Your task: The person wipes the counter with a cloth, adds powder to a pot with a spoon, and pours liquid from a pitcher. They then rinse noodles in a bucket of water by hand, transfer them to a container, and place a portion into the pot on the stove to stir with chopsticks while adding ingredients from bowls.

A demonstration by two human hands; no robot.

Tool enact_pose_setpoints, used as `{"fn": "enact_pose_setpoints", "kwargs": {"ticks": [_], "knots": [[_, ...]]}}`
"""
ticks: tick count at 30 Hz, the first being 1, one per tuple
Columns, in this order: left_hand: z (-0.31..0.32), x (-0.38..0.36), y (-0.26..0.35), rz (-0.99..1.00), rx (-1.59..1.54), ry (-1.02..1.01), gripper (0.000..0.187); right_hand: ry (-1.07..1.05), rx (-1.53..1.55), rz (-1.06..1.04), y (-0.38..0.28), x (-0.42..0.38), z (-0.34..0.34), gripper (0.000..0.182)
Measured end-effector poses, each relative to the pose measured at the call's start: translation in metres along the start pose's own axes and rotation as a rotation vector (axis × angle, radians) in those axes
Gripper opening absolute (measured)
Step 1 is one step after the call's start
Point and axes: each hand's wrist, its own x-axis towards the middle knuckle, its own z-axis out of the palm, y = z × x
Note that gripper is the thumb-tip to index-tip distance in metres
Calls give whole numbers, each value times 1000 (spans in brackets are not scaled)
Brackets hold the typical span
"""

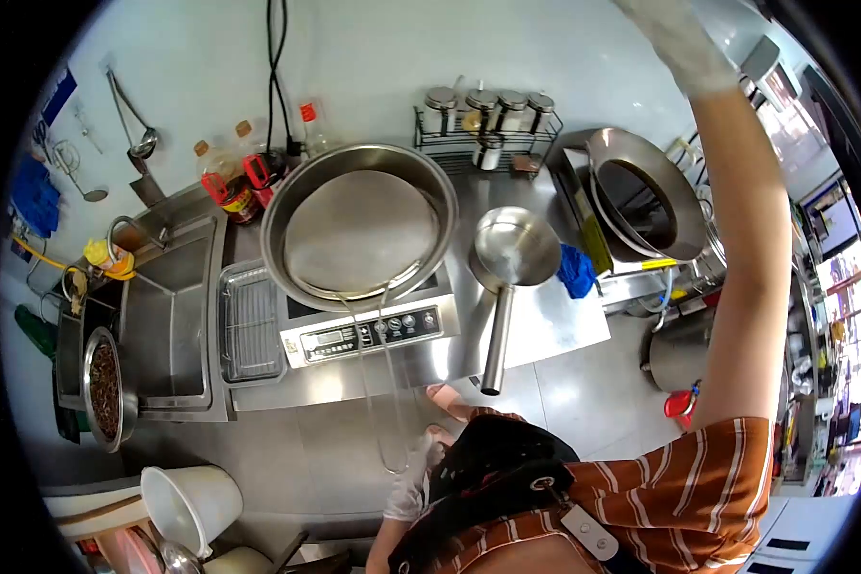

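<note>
My left hand point(413, 486), in a pale glove, is low at the front of my body. It is beside the end of a long wire handle, possibly touching it; its fingers are partly hidden and blurred. The handle belongs to a wide round mesh strainer point(364, 230) sitting inside a large steel pot point(275, 196). That pot stands on an induction cooker point(373, 330). My right arm reaches up at the right, and the gloved right hand point(684, 53) is against the wall area at the top edge. Its fingertips are out of frame.
A steel ladle-like saucepan point(517, 251) lies on the counter beside a blue cloth point(576, 271). A wok point(655, 191) is on the right. Spice jars stand on a rack point(493, 143). On the left are bottles point(228, 191), a wire-racked tray point(253, 325), a sink point(167, 325) and a white bucket point(191, 507).
</note>
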Motion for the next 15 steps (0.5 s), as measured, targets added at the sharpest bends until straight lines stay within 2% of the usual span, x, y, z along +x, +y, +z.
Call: {"fn": "enact_pose_setpoints", "kwargs": {"ticks": [2, 4, 6, 8, 10, 11, 12, 13, 14, 15], "knots": [[27, -1, 14, 53, -48, 35, 35, 49, -306, 10, 13, -51, -11, 31], [59, 4, 37, 111, -25, 27, 41, -253, -134, 0, 39, -108, -23, 41], [81, 19, 48, 348, -60, 48, 41, -391, -73, 79, 32, -169, -36, 24], [101, 36, 68, 328, -52, 51, 43, -428, 26, 152, 49, -240, -36, 22], [114, 50, 84, 306, -17, 43, 45, -450, 183, 312, 73, -317, -21, 21], [117, 58, 94, 249, -35, -35, 43, -459, 329, 549, 76, -358, -11, 21], [121, 66, 104, 193, -57, -111, 41, -493, 246, 635, 81, -403, -1, 21], [123, 75, 113, 147, -108, -245, 42, -455, 364, 698, 98, -465, 23, 21], [128, 84, 120, 90, -129, -261, 36, -617, 369, 949, 96, -502, 28, 21], [137, 84, 131, 60, -53, -285, 36, -502, 516, 1006, 81, -528, 33, 20]]}}
